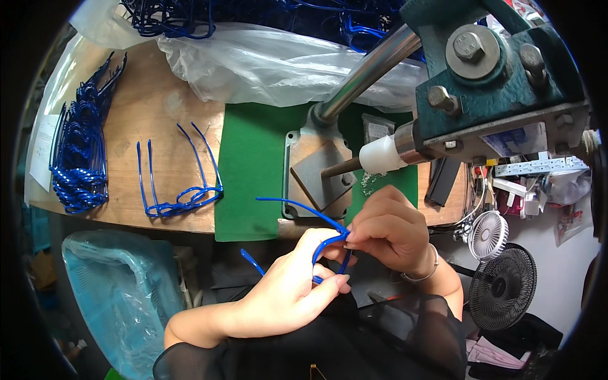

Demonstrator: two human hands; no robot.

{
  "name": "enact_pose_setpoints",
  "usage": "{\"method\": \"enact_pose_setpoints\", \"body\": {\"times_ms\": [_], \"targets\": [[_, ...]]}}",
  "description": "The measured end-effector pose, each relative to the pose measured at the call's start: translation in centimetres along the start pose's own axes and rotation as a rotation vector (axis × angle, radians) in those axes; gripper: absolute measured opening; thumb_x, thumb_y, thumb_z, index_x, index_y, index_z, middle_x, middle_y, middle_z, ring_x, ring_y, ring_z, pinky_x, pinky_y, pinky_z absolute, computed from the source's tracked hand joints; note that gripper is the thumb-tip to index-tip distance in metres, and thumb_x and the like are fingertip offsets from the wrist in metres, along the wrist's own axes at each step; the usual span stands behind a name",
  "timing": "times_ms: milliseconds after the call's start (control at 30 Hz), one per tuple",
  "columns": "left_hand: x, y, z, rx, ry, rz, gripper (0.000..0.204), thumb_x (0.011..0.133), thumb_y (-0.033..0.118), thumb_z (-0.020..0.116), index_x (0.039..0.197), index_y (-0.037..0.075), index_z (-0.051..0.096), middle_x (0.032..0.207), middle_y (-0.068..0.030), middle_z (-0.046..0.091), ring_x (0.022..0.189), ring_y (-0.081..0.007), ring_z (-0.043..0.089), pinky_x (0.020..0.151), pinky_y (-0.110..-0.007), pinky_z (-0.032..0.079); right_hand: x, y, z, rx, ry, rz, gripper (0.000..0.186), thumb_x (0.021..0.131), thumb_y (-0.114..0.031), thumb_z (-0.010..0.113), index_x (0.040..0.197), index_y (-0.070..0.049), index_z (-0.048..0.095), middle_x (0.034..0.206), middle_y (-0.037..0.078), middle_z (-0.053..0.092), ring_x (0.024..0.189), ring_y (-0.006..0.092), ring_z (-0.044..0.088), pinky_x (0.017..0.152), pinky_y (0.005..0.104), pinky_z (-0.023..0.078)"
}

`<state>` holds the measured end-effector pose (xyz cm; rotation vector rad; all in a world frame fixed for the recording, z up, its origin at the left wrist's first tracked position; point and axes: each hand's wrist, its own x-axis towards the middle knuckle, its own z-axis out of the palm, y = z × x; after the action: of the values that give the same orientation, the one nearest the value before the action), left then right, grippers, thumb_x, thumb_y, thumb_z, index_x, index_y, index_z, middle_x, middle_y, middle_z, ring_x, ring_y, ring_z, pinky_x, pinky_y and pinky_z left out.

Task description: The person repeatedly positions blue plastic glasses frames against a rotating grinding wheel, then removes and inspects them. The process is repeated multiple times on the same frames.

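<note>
Close to my body, in front of the table's edge, I hold a blue eyeglass frame [324, 248] with no lenses visible in it. My left hand [288, 285] is closed around the front, one temple arm sticking out past the wrist side. At the frame's upper right corner, where the other temple arm meets the rim, my right hand [392, 231] pinches with thumb and fingertips. Whatever tiny part may sit between those fingertips is hidden. Just beyond my hands, a hand press base [288, 171] stands on a green mat [247, 164], with small silvery metal pieces [369, 183] beside it.
A few blue frames [183, 204] lie left of the mat, near a tall stack of frames [79, 152]. The press head [494, 82] overhangs at upper right. Plastic sheeting [253, 69] lies behind. A blue basket [120, 297] stands lower left; two fans [503, 285] sit right.
</note>
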<state>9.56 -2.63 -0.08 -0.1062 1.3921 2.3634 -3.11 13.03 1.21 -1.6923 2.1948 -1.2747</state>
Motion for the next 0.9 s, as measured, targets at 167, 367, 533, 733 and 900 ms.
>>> {"method": "enact_pose_setpoints", "body": {"times_ms": [167, 367, 533, 733, 900], "targets": [[0.1, -0.1, 0.3, 0.095, -0.003, 0.022, 0.046, 0.086, -0.002, 0.051, 0.127, 0.001, 0.028, 0.113, -0.0170, 0.049, 0.088, -0.0169, 0.061, 0.076, -0.027, 0.051, -0.5, 0.0, 0.1, 0.160, 0.019, 0.109, 0.013, 0.072, -0.004, 0.071, 0.081, -0.008, 0.063, 0.077, 0.001, 0.062, 0.070, 0.0177, 0.054, 0.064, 0.0293, 0.044], [-0.1, 0.3, 0.2, 0.039, -0.022, -0.023, 0.046, 0.087, -0.002, 0.051, 0.126, 0.001, 0.028, 0.112, -0.0174, 0.049, 0.087, -0.0168, 0.061, 0.076, -0.028, 0.051, -0.7, 0.2, 0.2, 0.330, 0.007, 0.202, 0.015, 0.070, -0.002, 0.073, 0.083, -0.006, 0.065, 0.078, 0.002, 0.061, 0.071, 0.0170, 0.054, 0.064, 0.0278, 0.044], [0.1, 0.3, 0.1, -0.005, -0.036, -0.036, 0.045, 0.086, -0.003, 0.051, 0.125, 0.002, 0.029, 0.108, -0.0174, 0.052, 0.084, -0.0177, 0.062, 0.073, -0.029, 0.051, -0.7, -0.2, 0.0, 0.387, 0.007, 0.273, 0.016, 0.069, -0.002, 0.074, 0.083, -0.005, 0.065, 0.079, 0.003, 0.061, 0.070, 0.0173, 0.055, 0.063, 0.0278, 0.043], [1.2, 2.0, 1.3, -0.051, 0.101, 0.126, 0.045, 0.085, -0.004, 0.052, 0.123, 0.002, 0.030, 0.106, -0.0172, 0.054, 0.077, -0.0183, 0.062, 0.069, -0.029, 0.052, -1.0, 0.2, -1.3, 0.266, 0.313, 0.216, 0.015, 0.075, 0.001, 0.068, 0.088, 0.001, 0.061, 0.082, 0.007, 0.060, 0.072, 0.0149, 0.055, 0.065, 0.0262, 0.043], [4.8, 4.9, 1.6, -0.085, 0.188, 0.240, 0.044, 0.086, 0.002, 0.052, 0.124, -0.001, 0.029, 0.106, -0.0164, 0.056, 0.075, -0.0189, 0.062, 0.066, -0.030, 0.052, -0.8, 0.8, -1.7, 0.236, 0.483, 0.273, 0.009, 0.082, 0.006, 0.058, 0.090, 0.003, 0.057, 0.084, 0.007, 0.059, 0.077, 0.0118, 0.056, 0.069, 0.0214, 0.044]]}}
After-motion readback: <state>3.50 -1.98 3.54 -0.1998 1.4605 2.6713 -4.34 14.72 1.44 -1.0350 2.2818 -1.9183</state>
